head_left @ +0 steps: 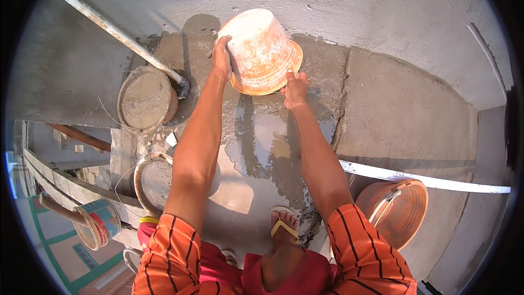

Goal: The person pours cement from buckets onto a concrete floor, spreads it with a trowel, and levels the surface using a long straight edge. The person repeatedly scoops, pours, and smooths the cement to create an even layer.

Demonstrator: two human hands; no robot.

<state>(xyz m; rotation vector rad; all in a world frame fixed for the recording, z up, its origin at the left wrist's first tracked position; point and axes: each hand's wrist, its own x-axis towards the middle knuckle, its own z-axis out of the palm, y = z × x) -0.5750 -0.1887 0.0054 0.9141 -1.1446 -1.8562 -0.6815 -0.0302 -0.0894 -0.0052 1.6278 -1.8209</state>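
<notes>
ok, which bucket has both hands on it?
The white-smeared orange bucket: left hand on its side, right hand at its rim. No hand touches the plain orange bucket at lower right or the grey-filled bucket at upper left.

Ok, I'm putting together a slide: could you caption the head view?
Left hand and right hand hold a tilted, upturned, whitish-smeared orange bucket over wet floor.

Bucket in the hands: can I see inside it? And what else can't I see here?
No. In the head view:
- Inside of the bucket: hidden by its own wall and base; the opening faces away.
- Right part of the pail: hidden by the left arm.
- Left sandal: mostly hidden by the red shorts.
- Orange sleeves: cut off by the lower edge.
</notes>
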